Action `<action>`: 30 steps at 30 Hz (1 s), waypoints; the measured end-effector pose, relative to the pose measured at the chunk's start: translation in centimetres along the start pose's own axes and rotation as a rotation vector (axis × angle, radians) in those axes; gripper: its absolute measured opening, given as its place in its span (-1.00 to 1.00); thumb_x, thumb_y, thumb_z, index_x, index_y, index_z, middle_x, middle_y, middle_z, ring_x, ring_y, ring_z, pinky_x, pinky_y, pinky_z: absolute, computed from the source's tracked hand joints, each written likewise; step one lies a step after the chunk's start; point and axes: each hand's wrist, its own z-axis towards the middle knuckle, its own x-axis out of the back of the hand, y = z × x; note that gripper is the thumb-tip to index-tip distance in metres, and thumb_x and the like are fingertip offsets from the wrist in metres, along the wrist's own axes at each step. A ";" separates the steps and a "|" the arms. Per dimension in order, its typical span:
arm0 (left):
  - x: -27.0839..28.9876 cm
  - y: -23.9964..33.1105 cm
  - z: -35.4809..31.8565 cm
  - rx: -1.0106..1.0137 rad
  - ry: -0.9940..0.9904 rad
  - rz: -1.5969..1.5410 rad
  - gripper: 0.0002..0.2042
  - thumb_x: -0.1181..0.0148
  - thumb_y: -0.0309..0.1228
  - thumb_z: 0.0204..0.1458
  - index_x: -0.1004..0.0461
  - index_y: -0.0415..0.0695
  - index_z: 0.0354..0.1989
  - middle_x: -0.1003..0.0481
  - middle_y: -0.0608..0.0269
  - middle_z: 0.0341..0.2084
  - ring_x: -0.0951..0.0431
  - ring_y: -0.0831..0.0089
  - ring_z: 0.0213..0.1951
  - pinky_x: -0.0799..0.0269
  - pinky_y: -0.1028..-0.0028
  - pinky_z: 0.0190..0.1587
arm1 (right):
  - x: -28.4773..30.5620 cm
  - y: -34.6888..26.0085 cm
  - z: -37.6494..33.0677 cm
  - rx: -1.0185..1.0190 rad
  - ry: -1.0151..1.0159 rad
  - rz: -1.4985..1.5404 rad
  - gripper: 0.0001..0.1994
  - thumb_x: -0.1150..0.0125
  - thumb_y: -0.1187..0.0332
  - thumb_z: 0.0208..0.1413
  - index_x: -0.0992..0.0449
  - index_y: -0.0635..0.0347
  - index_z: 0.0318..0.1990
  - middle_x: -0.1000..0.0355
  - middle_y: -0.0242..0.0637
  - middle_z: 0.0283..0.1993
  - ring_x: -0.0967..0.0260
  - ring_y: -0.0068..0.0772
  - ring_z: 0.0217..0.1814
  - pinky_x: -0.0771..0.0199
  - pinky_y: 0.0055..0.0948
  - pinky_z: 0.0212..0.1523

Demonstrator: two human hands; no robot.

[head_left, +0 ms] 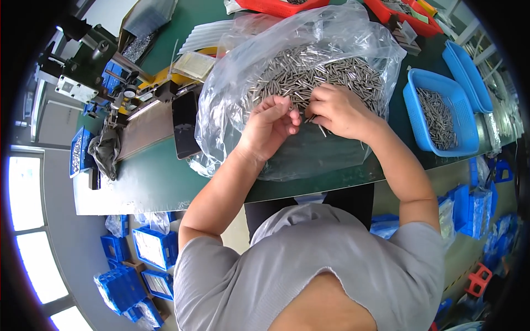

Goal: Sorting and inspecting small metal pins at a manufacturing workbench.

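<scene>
A heap of short metal pins [356,77] lies on a spread clear plastic bag [221,83] in the middle of the green table. My left hand [269,126] is curled at the near edge of the heap, thumb and forefinger brought together. Whatever it grips is too small or too hidden to make out. Close beside it on the right, my right hand [342,112] reaches palm down over the pins with bent fingers closed on some of them. A few loose pins [322,130] poke out below its fingertips onto the bag.
At right stands a blue basket [469,129] with pins inside, beside another blue basket [469,77]. Red trays [281,6] line the far edge. Left of the bag are a dark phone-like slab [185,124], a bench device with a metal post [130,63] and a grey cloth [105,151].
</scene>
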 end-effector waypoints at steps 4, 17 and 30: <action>0.7 -0.2 -0.2 -0.008 -0.059 -0.018 -0.91 -0.01 -0.43 0.10 -0.37 -0.14 -0.41 -0.45 0.20 -0.56 -0.45 0.41 -0.47 -0.32 0.50 -0.48 | -0.4 -0.5 0.2 0.036 0.036 -0.011 -0.88 -0.25 0.44 -0.24 -0.43 0.18 -0.51 -0.27 -0.32 -0.42 -0.30 -0.26 -0.31 -0.36 -0.32 -0.32; -0.2 -0.7 -0.8 0.047 -0.031 -0.048 -0.92 -0.02 -0.42 0.10 -0.35 -0.13 -0.38 -0.44 0.21 -0.51 -0.42 0.42 -0.43 -0.31 0.52 -0.45 | 0.8 -1.0 0.5 -0.533 0.113 1.222 -0.93 -0.07 0.47 0.09 -0.44 0.26 -0.31 -0.38 -0.46 -0.49 -0.24 -0.77 -0.51 -0.24 -0.73 -0.51; -0.1 -1.0 -0.7 0.014 -0.030 -0.036 -0.93 -0.02 -0.46 0.11 -0.37 -0.19 -0.36 -0.49 0.09 -0.46 -0.53 0.37 -0.39 -0.49 0.46 -0.35 | 0.0 -1.6 0.3 -0.403 0.222 1.050 -0.94 -0.13 0.52 0.02 -0.48 0.28 -0.33 -0.45 -0.42 -0.40 -0.35 -0.73 -0.35 -0.37 -0.67 -0.31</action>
